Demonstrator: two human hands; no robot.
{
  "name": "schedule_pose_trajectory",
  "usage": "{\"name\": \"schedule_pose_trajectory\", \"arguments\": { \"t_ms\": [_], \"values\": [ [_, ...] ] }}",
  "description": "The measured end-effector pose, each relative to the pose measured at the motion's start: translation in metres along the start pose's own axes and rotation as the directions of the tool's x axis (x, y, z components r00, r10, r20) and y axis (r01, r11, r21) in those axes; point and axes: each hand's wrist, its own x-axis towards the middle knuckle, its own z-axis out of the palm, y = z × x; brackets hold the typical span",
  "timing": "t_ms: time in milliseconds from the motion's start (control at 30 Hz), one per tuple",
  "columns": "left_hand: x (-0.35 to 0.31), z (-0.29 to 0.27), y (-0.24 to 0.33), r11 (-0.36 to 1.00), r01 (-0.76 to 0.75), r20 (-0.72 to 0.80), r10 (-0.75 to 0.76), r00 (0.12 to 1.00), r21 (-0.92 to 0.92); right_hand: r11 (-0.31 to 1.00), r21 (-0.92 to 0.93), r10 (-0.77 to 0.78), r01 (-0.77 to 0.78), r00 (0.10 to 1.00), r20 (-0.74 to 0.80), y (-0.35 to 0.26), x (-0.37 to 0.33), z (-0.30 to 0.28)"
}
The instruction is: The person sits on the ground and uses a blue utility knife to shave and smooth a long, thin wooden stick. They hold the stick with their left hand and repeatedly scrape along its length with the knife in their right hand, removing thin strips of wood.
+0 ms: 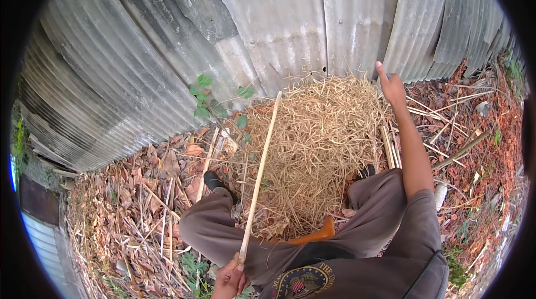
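Note:
My left hand (229, 279) is closed round the lower end of a long pale wooden stick (261, 170), which slants up across the near left side of a heap of dry straw (321, 137). My right arm reaches out past the heap's right edge. At its end my right hand (392, 88) has one digit stretched upward, apart from the rest. The other fingers are curled or partly hidden, and nothing shows in them. The hand is in front of the corrugated metal fence (357, 25); whether it touches cannot be told. A smooth orange curved object (315, 233) lies between my legs.
Pale sticks (389, 145) lie at the heap's right side, and another stick (207, 159) lies to its left. Dry leaves (145, 187) cover the ground left. A green leafy plant (204, 97) grows by the fence. Reddish litter, a branch (460, 151) and a pale bottle-like object (440, 195) lie right.

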Motion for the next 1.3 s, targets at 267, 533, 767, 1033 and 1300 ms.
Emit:
{"name": "schedule_pose_trajectory", "arguments": {
  "t_ms": [267, 533, 767, 1033, 1300],
  "values": [
    [0.083, 0.058, 0.015, 0.940, -0.338, 0.207, 0.321, 0.924, 0.051, 0.591, 0.783, -0.605, 0.191, 0.747, 0.274, -0.100, -0.111, 0.050],
    [0.132, 0.109, 0.018, 0.970, -0.243, 0.237, 0.240, 0.941, -0.018, 0.330, 0.884, -0.506, -0.332, 0.728, 0.463, -0.109, -0.127, 0.042],
    [0.142, 0.123, 0.043, 0.961, -0.275, 0.136, 0.275, 0.952, -0.013, 0.691, 0.647, -0.533, 0.322, 0.832, 0.156, -0.104, -0.120, 0.034],
    [0.145, 0.131, 0.082, 0.909, -0.410, -0.006, 0.412, 0.911, 0.075, 0.504, 0.057, -0.815, 0.862, 0.452, 0.363, -0.099, -0.172, 0.025],
    [0.148, 0.136, 0.076, 0.832, -0.500, -0.087, 0.531, 0.843, 0.240, 0.484, -0.002, -0.855, 0.875, 0.473, 0.215, -0.096, -0.158, 0.032]
  ]
}}
